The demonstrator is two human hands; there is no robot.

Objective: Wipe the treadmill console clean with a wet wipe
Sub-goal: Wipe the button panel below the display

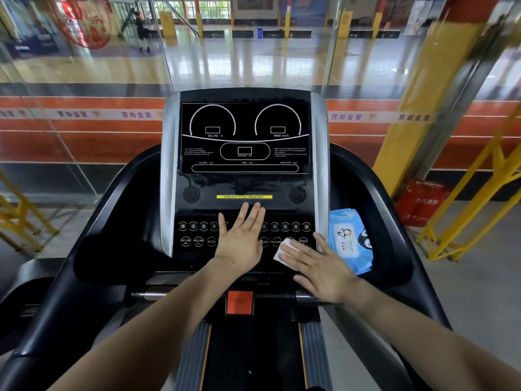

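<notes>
A person stands on a treadmill and reaches both arms out to the console (244,176), which is black with silver sides. The top part has a dark screen with two big round dials drawn in white. Under the screen runs a thin yellow strip (244,196) with words on it. Nearer still are rows of round buttons.

The left hand (242,238) lies flat on the middle of the button rows. Its fingers are straight and spread a little, and they point away toward the yellow strip. It holds nothing.

The right hand (318,266) is flat too, with its fingers stretched out toward the left. Those fingers press a small white wet wipe (285,253) down on the near right part of the buttons. The wipe sticks out from under the fingertips, and the rest is hidden by the hand.

Just to the right of the console, a blue pack of wipes (349,238) with a penguin picture sits in the side tray. The right hand is close beside it.

Near the person, below the console, is a red square button (240,302) between two silver grip bars. Black curved handrails go down both sides.

Far off to the right, a red box (423,201) sits on the floor by a yellow post. Behind the glass is a big shiny hall.
</notes>
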